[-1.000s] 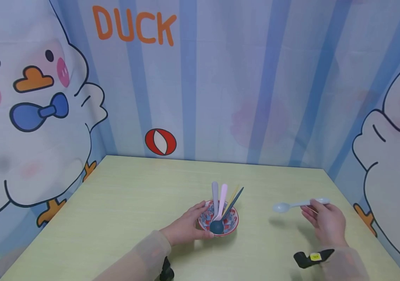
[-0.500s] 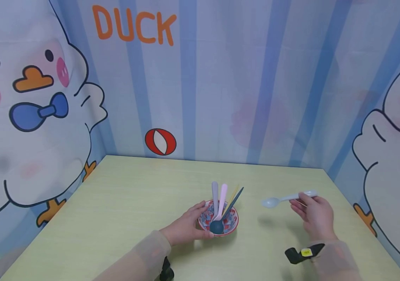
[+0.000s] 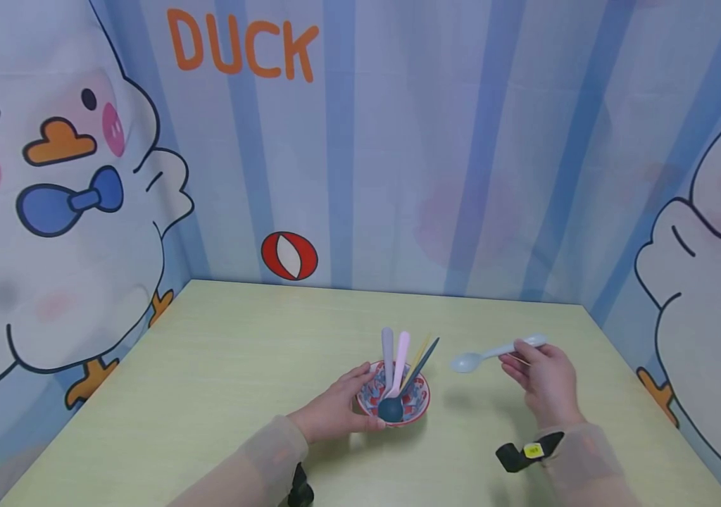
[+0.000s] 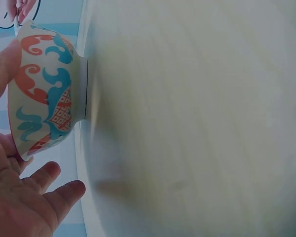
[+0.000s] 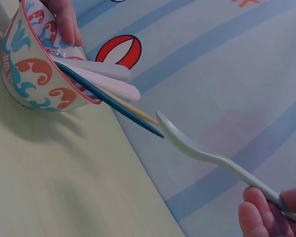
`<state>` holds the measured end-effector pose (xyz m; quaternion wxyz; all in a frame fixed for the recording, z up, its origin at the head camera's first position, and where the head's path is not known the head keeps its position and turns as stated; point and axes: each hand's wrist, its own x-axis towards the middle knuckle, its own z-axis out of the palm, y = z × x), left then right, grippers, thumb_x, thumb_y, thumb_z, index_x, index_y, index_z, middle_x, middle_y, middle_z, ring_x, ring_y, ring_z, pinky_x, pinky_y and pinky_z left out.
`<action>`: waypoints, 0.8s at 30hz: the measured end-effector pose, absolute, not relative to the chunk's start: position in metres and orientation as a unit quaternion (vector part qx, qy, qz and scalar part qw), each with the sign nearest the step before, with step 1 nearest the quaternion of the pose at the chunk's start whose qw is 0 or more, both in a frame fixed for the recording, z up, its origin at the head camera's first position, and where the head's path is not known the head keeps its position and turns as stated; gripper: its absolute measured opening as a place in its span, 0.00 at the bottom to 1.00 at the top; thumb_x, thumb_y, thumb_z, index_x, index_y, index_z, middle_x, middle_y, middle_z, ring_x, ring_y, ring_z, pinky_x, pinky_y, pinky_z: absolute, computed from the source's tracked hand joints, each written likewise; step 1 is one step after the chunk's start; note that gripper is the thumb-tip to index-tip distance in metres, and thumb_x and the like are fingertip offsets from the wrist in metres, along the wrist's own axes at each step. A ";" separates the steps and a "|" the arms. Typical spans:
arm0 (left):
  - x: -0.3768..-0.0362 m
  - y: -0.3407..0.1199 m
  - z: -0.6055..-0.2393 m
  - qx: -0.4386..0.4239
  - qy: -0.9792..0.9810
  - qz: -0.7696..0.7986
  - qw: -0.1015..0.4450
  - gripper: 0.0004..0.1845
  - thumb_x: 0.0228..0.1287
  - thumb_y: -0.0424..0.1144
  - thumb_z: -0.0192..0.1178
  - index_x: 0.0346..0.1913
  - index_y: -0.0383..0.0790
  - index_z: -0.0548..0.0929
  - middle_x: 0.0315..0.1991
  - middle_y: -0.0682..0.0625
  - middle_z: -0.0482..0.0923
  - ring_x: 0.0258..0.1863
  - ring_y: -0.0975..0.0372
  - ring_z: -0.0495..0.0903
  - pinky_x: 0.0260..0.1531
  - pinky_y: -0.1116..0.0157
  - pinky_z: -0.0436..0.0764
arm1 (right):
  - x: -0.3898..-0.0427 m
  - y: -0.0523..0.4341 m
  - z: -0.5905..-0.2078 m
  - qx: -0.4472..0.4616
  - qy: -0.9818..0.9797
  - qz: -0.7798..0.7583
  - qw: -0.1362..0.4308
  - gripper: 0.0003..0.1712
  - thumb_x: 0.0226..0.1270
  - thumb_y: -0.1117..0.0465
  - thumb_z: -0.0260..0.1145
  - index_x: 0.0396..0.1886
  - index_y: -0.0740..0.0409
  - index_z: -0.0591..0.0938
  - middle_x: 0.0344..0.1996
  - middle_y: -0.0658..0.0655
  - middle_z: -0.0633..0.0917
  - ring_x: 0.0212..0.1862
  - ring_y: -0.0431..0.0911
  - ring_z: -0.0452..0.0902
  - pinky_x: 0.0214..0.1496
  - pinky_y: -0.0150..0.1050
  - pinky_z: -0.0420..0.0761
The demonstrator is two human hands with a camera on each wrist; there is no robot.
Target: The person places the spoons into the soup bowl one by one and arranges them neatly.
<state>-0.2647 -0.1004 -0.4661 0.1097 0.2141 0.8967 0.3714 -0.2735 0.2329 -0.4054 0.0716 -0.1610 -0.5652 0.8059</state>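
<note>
A patterned bowl (image 3: 422,407) with a red rim stands on the table, and my left hand (image 3: 335,408) holds it by its left side, thumb at the near rim. Inside lean a dark teal spoon (image 3: 390,410), a lavender handle (image 3: 388,346), a pink handle (image 3: 402,346) and a thin yellow stick (image 3: 422,346); their lower ends are partly hidden. My right hand (image 3: 549,384) pinches a pale spoon (image 3: 467,362) by its handle above the table. The spoon's bowl end points left, apart from the patterned bowl. In the right wrist view the pale spoon (image 5: 197,150) shows side-on.
The light wooden table (image 3: 240,338) reaches back to a blue striped cloth (image 3: 398,141) printed with ducks, which also hangs at both sides. A black wrist strap (image 3: 528,452) sits at the right sleeve.
My right hand has moved left and slightly away from me with the pale spoon, bringing it closer to the patterned bowl. The left hand and bowl have stayed put.
</note>
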 end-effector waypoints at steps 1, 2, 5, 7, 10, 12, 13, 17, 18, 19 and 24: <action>-0.265 -0.100 -0.466 0.214 0.897 0.371 0.110 0.49 0.53 0.57 0.70 0.74 0.43 0.60 0.76 0.52 0.48 0.74 0.52 0.49 0.67 0.47 0.59 | -0.274 0.232 -0.405 -0.159 -0.566 0.806 0.070 0.17 0.69 0.59 0.62 0.51 0.60 0.70 0.32 0.51 0.84 0.34 0.42 0.85 0.43 0.35 0.83; -0.265 -0.100 -0.466 0.214 0.897 0.371 0.110 0.49 0.53 0.57 0.70 0.74 0.43 0.60 0.76 0.52 0.48 0.74 0.52 0.49 0.67 0.47 0.59 | -0.275 0.230 -0.405 -0.159 -0.567 0.806 0.068 0.16 0.70 0.59 0.62 0.51 0.60 0.69 0.32 0.51 0.84 0.34 0.42 0.85 0.43 0.35 0.83; -0.265 -0.100 -0.466 0.214 0.897 0.370 0.111 0.49 0.53 0.57 0.70 0.74 0.43 0.59 0.76 0.52 0.47 0.74 0.52 0.49 0.67 0.47 0.59 | -0.276 0.226 -0.405 -0.158 -0.569 0.805 0.064 0.15 0.70 0.60 0.61 0.50 0.60 0.69 0.32 0.52 0.84 0.33 0.42 0.85 0.43 0.35 0.83; -0.265 -0.100 -0.466 0.213 0.897 0.370 0.111 0.49 0.53 0.57 0.70 0.74 0.44 0.59 0.76 0.52 0.47 0.74 0.52 0.49 0.67 0.46 0.60 | -0.277 0.223 -0.406 -0.156 -0.572 0.803 0.062 0.15 0.70 0.60 0.61 0.50 0.60 0.69 0.31 0.52 0.84 0.33 0.42 0.85 0.42 0.34 0.83; -0.265 -0.100 -0.466 0.213 0.897 0.372 0.112 0.49 0.53 0.57 0.70 0.74 0.44 0.59 0.77 0.52 0.47 0.74 0.52 0.49 0.66 0.46 0.60 | -0.278 0.218 -0.405 -0.153 -0.580 0.798 0.062 0.14 0.71 0.61 0.61 0.50 0.61 0.69 0.30 0.52 0.84 0.32 0.41 0.85 0.42 0.35 0.83; -0.265 -0.100 -0.467 0.213 0.896 0.372 0.111 0.49 0.53 0.56 0.70 0.74 0.44 0.59 0.77 0.52 0.47 0.74 0.52 0.49 0.66 0.46 0.60 | -0.279 0.214 -0.406 -0.148 -0.586 0.794 0.061 0.14 0.71 0.61 0.60 0.50 0.62 0.69 0.29 0.51 0.84 0.31 0.41 0.85 0.41 0.35 0.83; -0.265 -0.101 -0.467 0.214 0.896 0.373 0.111 0.49 0.53 0.56 0.70 0.74 0.43 0.59 0.77 0.52 0.47 0.74 0.51 0.49 0.66 0.46 0.59 | -0.279 0.213 -0.406 -0.147 -0.589 0.792 0.061 0.14 0.71 0.62 0.60 0.49 0.62 0.69 0.29 0.51 0.84 0.31 0.41 0.85 0.41 0.35 0.83; -0.265 -0.101 -0.467 0.214 0.896 0.374 0.110 0.49 0.53 0.56 0.70 0.74 0.43 0.59 0.77 0.52 0.47 0.74 0.51 0.49 0.67 0.46 0.59 | -0.280 0.207 -0.407 -0.138 -0.601 0.785 0.059 0.13 0.72 0.63 0.59 0.50 0.63 0.69 0.27 0.51 0.84 0.29 0.41 0.84 0.40 0.34 0.83; -0.265 -0.101 -0.467 0.213 0.895 0.375 0.110 0.49 0.53 0.56 0.70 0.74 0.43 0.59 0.77 0.52 0.47 0.74 0.51 0.49 0.67 0.46 0.59 | -0.281 0.205 -0.407 -0.137 -0.603 0.784 0.058 0.13 0.72 0.63 0.59 0.50 0.63 0.69 0.27 0.51 0.84 0.29 0.41 0.84 0.40 0.34 0.83; -0.265 -0.101 -0.466 0.213 0.895 0.375 0.111 0.49 0.53 0.56 0.70 0.74 0.43 0.59 0.77 0.52 0.47 0.74 0.51 0.49 0.67 0.46 0.59 | -0.281 0.204 -0.407 -0.136 -0.604 0.783 0.056 0.13 0.72 0.63 0.59 0.50 0.63 0.69 0.27 0.51 0.84 0.29 0.40 0.84 0.40 0.34 0.83; -0.265 -0.101 -0.466 0.215 0.894 0.377 0.110 0.49 0.53 0.56 0.70 0.74 0.43 0.60 0.76 0.52 0.47 0.74 0.51 0.49 0.67 0.46 0.59 | -0.282 0.198 -0.410 -0.136 -0.609 0.780 0.048 0.13 0.72 0.62 0.59 0.50 0.63 0.69 0.29 0.52 0.84 0.30 0.41 0.84 0.40 0.35 0.83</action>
